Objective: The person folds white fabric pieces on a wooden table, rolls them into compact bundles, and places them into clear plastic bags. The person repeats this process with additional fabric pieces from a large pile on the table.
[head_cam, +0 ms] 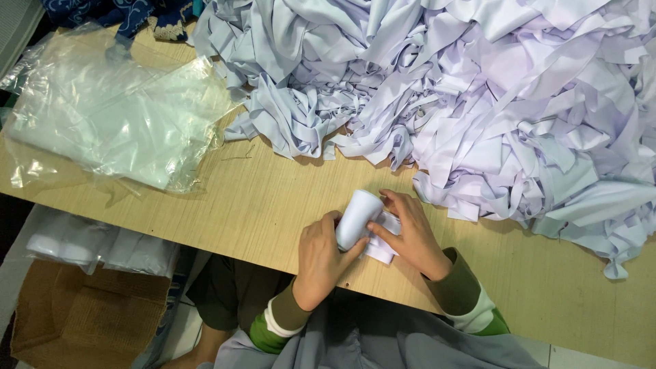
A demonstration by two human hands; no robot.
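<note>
One small roll of white fabric strip [358, 219], at the wooden table's [260, 205] six o'clock edge, is gripped by the left hand [321, 260] and right hand [410, 236]; soft, light, best pinched mid-roll. Pale scraps [492, 89] are heaped at one o'clock.

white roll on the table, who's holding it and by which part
Both hands hold the white fabric roll: left hand wraps its lower side, right hand presses the loose end beside it.

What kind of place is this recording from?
Probably a garment or textile workshop: a big heap of pale fabric strips on a wooden worktable, plastic bags, and hands rolling a white roll.
</note>
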